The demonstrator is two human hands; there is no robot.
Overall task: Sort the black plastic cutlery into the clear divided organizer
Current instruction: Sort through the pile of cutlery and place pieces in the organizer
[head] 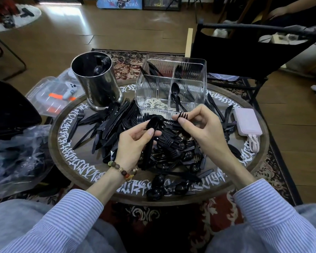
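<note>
A big heap of black plastic cutlery (128,128) covers the round table (71,161). The clear divided organizer (153,92) stands at the back; spoons (175,88) stand in its front right cell, and forks (185,69) and knives (151,69) fill the rear cells. My left hand (135,143) grips a bunch of black spoons (150,141) above the heap. My right hand (202,125) pinches a black fork (183,116) near its tines, just in front of the organizer.
A shiny metal canister (98,83) stands at the back left. A pink power bank (247,123) with its cable lies at the table's right edge. A clear lidded box (44,99) and crumpled plastic bag (16,152) sit left. A black folding chair (244,52) stands behind.
</note>
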